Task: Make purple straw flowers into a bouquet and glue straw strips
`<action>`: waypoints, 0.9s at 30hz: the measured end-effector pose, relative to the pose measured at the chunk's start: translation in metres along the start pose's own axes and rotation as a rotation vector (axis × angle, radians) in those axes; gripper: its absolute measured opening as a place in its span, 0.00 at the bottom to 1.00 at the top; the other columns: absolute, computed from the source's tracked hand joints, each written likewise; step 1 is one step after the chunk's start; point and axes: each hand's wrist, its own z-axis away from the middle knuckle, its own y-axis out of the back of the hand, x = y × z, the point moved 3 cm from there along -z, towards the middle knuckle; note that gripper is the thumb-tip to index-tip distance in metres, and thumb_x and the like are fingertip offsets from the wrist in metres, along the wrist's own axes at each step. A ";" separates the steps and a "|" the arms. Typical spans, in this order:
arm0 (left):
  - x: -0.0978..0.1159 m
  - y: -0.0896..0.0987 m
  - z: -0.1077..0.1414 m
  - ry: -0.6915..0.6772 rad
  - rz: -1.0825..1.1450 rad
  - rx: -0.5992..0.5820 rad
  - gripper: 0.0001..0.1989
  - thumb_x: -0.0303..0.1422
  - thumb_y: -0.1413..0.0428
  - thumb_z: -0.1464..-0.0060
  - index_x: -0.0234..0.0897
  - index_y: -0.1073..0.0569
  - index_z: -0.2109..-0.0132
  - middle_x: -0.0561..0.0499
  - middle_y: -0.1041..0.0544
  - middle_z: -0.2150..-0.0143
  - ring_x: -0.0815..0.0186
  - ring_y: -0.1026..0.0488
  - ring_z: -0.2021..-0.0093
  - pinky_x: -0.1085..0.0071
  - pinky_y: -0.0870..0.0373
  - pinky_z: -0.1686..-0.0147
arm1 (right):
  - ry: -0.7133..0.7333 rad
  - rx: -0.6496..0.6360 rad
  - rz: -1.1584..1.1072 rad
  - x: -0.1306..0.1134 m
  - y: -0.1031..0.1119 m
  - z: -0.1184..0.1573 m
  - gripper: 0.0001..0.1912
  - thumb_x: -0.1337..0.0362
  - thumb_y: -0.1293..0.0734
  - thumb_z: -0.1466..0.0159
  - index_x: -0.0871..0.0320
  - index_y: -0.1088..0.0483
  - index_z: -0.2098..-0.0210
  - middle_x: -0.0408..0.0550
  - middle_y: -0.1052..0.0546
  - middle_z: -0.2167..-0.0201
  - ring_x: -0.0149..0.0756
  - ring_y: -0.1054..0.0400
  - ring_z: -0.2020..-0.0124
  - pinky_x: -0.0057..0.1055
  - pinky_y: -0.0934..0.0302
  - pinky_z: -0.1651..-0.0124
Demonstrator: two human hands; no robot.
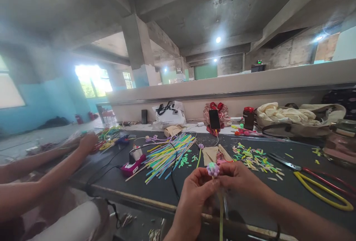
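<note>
A small artificial flower (213,169), with lilac petals around a pale green centre, stands upright between my two hands. My left hand (193,192) pinches it just under the head with thumb and fingers. From the other side, my right hand (241,179) is closed at the same spot, its fingertips against the flower. A yellowish-green stem (221,215) hangs below my fingers. Just beyond my hands lies a piece of brown paper (210,154). Large scissors (300,170) with red and yellow handles rest to the right, blades apart.
Coloured thin sticks (167,159) lie piled at centre left, beside a purple power strip (133,165). Short cut pieces (257,161) are scattered on the right. A phone (214,119) leans at the back; a glass jar (342,144) stands far right. A co-worker's arms (55,166) reach in from the left.
</note>
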 end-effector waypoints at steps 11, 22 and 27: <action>-0.008 0.003 -0.003 0.027 0.219 0.079 0.14 0.35 0.38 0.65 0.36 0.30 0.69 0.61 0.35 0.82 0.80 0.41 0.85 0.84 0.52 0.88 | -0.051 -0.028 0.240 -0.012 0.003 -0.011 0.05 0.69 0.38 0.52 0.61 0.31 0.81 0.36 0.35 0.87 0.24 0.41 0.86 0.20 0.46 0.82; -0.001 0.007 -0.005 -0.290 -0.235 0.224 0.14 0.41 0.40 0.62 0.32 0.25 0.74 0.58 0.37 0.86 0.76 0.45 0.85 0.79 0.51 0.84 | 0.196 0.029 0.628 -0.024 0.005 -0.004 0.11 0.73 0.41 0.54 0.61 0.27 0.77 0.39 0.31 0.84 0.27 0.39 0.81 0.22 0.48 0.78; -0.004 0.012 -0.008 -0.265 -0.225 0.220 0.13 0.39 0.40 0.62 0.31 0.26 0.73 0.59 0.38 0.86 0.77 0.47 0.85 0.79 0.51 0.84 | 0.285 0.076 0.820 -0.025 0.005 -0.003 0.07 0.72 0.39 0.53 0.60 0.29 0.77 0.41 0.31 0.82 0.28 0.40 0.79 0.22 0.51 0.77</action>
